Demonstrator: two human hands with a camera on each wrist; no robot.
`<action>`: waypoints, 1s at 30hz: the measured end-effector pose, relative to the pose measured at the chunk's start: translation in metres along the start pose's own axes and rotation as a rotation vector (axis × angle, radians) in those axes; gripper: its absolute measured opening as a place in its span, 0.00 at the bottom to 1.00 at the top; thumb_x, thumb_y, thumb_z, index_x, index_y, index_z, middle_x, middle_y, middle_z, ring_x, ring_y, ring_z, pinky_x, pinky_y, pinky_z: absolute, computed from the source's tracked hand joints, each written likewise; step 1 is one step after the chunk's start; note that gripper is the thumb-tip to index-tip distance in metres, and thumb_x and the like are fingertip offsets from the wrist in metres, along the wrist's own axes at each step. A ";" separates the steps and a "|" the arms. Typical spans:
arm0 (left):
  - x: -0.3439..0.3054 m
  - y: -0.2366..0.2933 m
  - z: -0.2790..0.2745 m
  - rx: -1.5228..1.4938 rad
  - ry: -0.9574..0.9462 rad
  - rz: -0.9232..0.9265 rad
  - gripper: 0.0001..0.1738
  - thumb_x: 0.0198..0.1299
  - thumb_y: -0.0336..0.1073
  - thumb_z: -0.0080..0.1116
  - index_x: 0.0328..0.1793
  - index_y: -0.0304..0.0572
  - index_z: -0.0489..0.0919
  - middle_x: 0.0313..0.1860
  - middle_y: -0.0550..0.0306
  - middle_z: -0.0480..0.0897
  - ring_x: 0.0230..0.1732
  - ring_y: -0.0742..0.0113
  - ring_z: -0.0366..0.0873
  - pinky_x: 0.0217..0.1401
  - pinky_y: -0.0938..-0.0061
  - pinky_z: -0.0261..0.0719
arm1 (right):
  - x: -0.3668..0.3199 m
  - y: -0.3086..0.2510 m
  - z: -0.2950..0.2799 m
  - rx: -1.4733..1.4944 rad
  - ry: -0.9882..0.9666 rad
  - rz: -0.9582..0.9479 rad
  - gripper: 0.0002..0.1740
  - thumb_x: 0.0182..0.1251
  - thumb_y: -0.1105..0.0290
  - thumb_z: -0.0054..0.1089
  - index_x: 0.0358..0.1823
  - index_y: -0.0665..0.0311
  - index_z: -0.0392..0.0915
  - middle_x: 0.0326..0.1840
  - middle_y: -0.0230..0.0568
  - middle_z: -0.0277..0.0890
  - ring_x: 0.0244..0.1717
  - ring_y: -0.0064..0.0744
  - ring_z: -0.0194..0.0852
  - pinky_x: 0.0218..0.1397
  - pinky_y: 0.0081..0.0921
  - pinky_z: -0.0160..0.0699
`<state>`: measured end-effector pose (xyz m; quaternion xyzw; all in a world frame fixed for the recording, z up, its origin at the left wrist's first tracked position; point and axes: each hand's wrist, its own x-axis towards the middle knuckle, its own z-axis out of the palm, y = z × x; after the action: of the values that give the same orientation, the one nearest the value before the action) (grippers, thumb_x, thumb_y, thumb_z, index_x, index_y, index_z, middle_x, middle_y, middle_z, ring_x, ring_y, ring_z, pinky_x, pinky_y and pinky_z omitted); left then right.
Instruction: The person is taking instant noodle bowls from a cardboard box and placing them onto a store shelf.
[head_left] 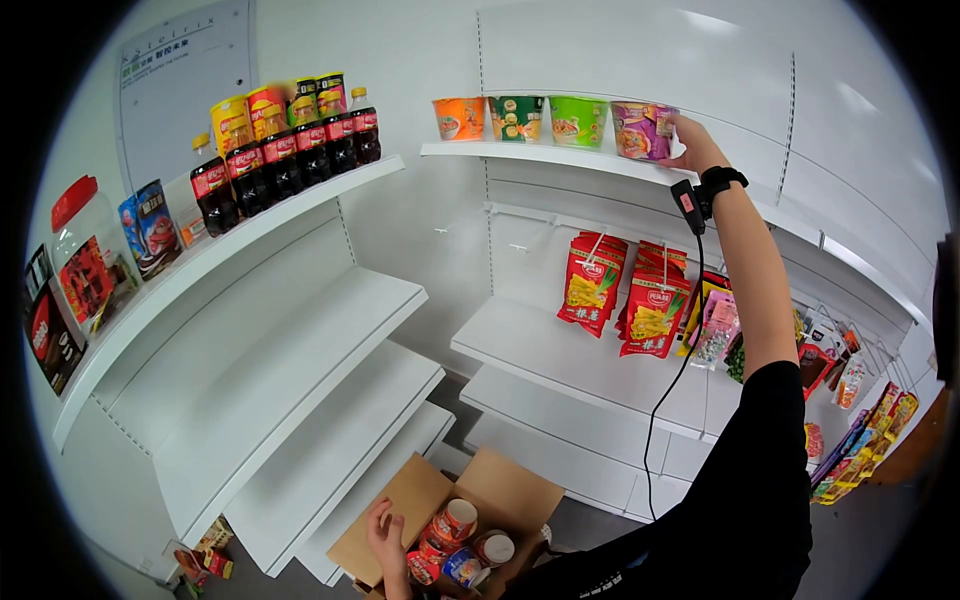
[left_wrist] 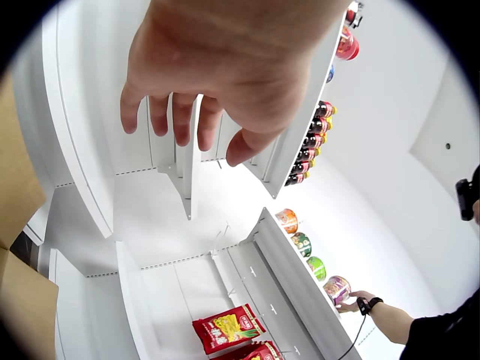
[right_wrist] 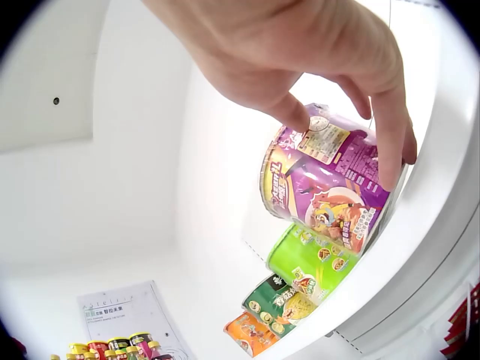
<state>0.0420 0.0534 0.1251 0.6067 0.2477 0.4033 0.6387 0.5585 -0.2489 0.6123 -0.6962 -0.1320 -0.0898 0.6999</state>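
Presumably for even spacing, right grip (head_left: 697, 143) holds purple cup (right_wrist: 322, 184) round its side, next to green cup (head_left: 577, 122) on shelf (head_left: 560, 156); left grip (head_left: 386, 536) relaxed, holding nothing, near box (head_left: 508, 488).

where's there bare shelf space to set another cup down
The left shelf just below the cola bottles looks bare. The right shelf below the red packets has bare room at its left end. Crowded: the bottles' own shelf, and the top right shelf from the orange cup to the purple cup.
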 end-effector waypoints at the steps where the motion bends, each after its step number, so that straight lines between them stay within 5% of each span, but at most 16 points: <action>1: 0.001 0.000 0.000 -0.003 0.001 -0.003 0.15 0.57 0.27 0.58 0.52 0.39 0.76 0.59 0.53 0.73 0.62 0.63 0.68 0.63 0.67 0.64 | 0.000 0.000 0.001 -0.019 0.013 0.005 0.38 0.63 0.57 0.57 0.71 0.62 0.54 0.76 0.53 0.40 0.68 0.56 0.57 0.44 0.47 0.86; 5: 0.005 0.001 0.003 -0.036 -0.001 -0.016 0.15 0.57 0.27 0.57 0.52 0.38 0.76 0.59 0.52 0.73 0.61 0.64 0.68 0.62 0.67 0.65 | 0.031 0.013 0.000 -0.475 0.133 -0.095 0.21 0.65 0.61 0.50 0.52 0.69 0.73 0.54 0.45 0.75 0.52 0.43 0.76 0.40 0.29 0.83; 7: 0.008 0.000 0.004 -0.044 -0.003 -0.014 0.15 0.57 0.26 0.57 0.52 0.37 0.76 0.59 0.52 0.73 0.61 0.64 0.69 0.62 0.67 0.66 | 0.030 0.017 0.014 -0.468 0.247 -0.181 0.21 0.62 0.62 0.52 0.49 0.73 0.74 0.45 0.44 0.79 0.43 0.42 0.80 0.36 0.25 0.82; 8: 0.009 -0.002 0.004 -0.041 -0.006 -0.008 0.15 0.57 0.26 0.57 0.53 0.37 0.76 0.59 0.51 0.73 0.60 0.64 0.69 0.61 0.68 0.66 | 0.026 0.021 0.014 -0.295 0.226 -0.131 0.20 0.61 0.63 0.54 0.45 0.75 0.76 0.38 0.46 0.79 0.38 0.40 0.81 0.35 0.28 0.83; 11: 0.011 -0.007 0.006 -0.024 -0.006 -0.009 0.16 0.57 0.26 0.57 0.53 0.36 0.76 0.59 0.51 0.74 0.60 0.63 0.70 0.60 0.68 0.68 | 0.006 0.021 0.025 -0.202 0.204 -0.113 0.20 0.60 0.58 0.59 0.43 0.71 0.76 0.41 0.44 0.75 0.37 0.37 0.79 0.35 0.35 0.85; 16: 0.013 -0.005 0.010 -0.028 -0.012 -0.018 0.16 0.57 0.26 0.57 0.53 0.35 0.76 0.59 0.50 0.74 0.59 0.62 0.70 0.59 0.69 0.69 | 0.002 0.027 0.043 -0.178 -0.067 -0.080 0.17 0.62 0.60 0.56 0.42 0.67 0.78 0.31 0.41 0.80 0.29 0.30 0.80 0.31 0.27 0.83; 30: 0.010 -0.009 0.005 -0.020 0.012 -0.031 0.16 0.56 0.26 0.54 0.52 0.34 0.76 0.54 0.53 0.77 0.59 0.62 0.71 0.63 0.69 0.66 | 0.019 0.037 0.039 -0.409 0.135 -0.198 0.16 0.56 0.59 0.57 0.27 0.67 0.80 0.25 0.41 0.79 0.24 0.32 0.80 0.24 0.30 0.74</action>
<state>0.0534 0.0595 0.1187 0.5939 0.2568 0.3996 0.6493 0.5861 -0.2081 0.5827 -0.7996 -0.1314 -0.2293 0.5393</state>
